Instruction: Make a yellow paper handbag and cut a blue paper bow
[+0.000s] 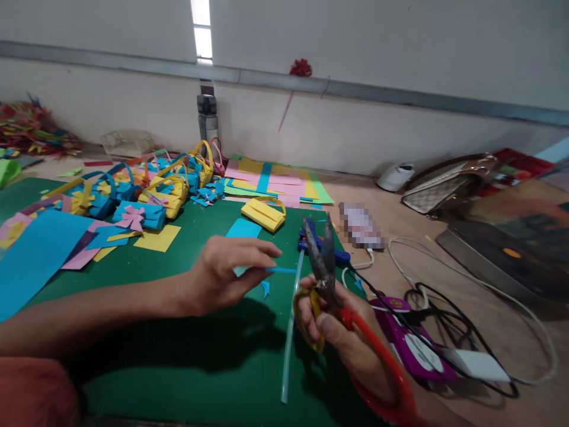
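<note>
My left hand [226, 273] pinches a small strip of blue paper [282, 270] between thumb and fingers above the green mat [186, 362]. In my right hand [351, 344] is a pair of scissors [326, 267] with red and yellow handles, its blades slightly parted and pointing away from me. A blue glue gun [306, 237] lies just behind the blades, and a long clear glue stick [290, 338] extends from it toward me. Between the hands, a blue paper scrap [265, 289] rests on the mat. Farther back sits a yellow paper handbag [263, 214] beside a blue paper piece [243, 229].
Several finished paper handbags [140, 216] crowd the left, near a large blue sheet [40, 255]. Coloured paper sheets [275, 181] lie at the back. On the right are a phone [361, 225], a purple power strip [415, 341], tangled cables [444, 320] and a patterned bag [440, 187].
</note>
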`<state>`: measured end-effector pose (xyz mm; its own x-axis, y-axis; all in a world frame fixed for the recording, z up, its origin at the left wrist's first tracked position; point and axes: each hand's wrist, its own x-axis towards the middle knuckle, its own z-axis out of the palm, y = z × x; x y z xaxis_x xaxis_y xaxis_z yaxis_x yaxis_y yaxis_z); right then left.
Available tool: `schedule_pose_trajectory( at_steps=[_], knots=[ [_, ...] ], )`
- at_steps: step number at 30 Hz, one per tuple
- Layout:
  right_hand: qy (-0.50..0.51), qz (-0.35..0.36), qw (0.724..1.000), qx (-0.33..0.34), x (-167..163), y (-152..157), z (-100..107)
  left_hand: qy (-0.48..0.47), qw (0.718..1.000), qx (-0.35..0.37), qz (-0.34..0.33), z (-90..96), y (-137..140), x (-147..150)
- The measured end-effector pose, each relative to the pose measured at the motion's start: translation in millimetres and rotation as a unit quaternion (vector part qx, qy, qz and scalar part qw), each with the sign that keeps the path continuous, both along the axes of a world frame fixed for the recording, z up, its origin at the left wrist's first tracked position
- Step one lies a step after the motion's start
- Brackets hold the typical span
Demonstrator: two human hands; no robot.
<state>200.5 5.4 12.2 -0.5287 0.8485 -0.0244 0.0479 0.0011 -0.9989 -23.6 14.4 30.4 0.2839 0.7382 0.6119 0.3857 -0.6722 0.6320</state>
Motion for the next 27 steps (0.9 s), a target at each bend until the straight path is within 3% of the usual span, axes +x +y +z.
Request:
schedule_pose_trajectory(
  at_steps=[2,4,10,14,15,17,19,20,21,23,25,27],
  knots=[
    [0.024,-0.028,0.999,-0.018,-3.9,-1.5,3.6,0.119,0.968,0.223,-0.013,-4.2,-2.8,-3.8],
    [0.047,-0.05,0.997,-0.033,-8.5,-2.2,6.0,0.185,0.926,0.329,-0.026,-8.4,-4.6,-6.9],
    [0.087,-0.087,0.992,-0.029,-21.1,-5.6,6.8,0.26,0.873,0.414,-0.007,-20.8,-9.3,-6.4],
    [0.057,-0.107,0.992,0.015,-22.8,-6.9,8.4,0.267,0.868,0.417,-0.018,-24.9,-11.5,-0.3],
    [0.044,-0.111,0.992,0.033,-22.3,-6.6,9.1,0.255,0.881,0.397,-0.027,-24.1,-11.6,1.8],
    [0.016,-0.116,0.991,0.067,-20.7,-5.2,10.7,0.196,0.935,0.294,-0.03,-19.9,-11.3,6.6],
    [-0.015,-0.107,0.991,0.085,-19.1,-3.7,12.2,0.098,0.991,0.092,-0.008,-14.1,-10.4,11.6],
    [-0.031,-0.095,0.991,0.088,-18.4,-3.0,12.6,0.053,0.998,-0.036,-0.002,-11.5,-9.6,13.9],
    [-0.047,-0.082,0.991,0.091,-17.9,-2.4,12.8,0.017,0.986,-0.167,-0.011,-9.7,-8.6,16.0],
    [-0.074,-0.06,0.99,0.108,-17.6,-1.5,12.5,-0.046,0.925,-0.372,-0.055,-8.9,-5.9,19.1],
    [-0.091,-0.049,0.986,0.128,-17.8,-0.9,11.5,-0.08,0.867,-0.484,-0.089,-11.1,-3.2,20.9],
    [-0.09,-0.048,0.986,0.135,-18.5,-0.7,10.6,-0.089,0.838,-0.529,-0.103,-13.5,-1.6,21.7]
  ],
)
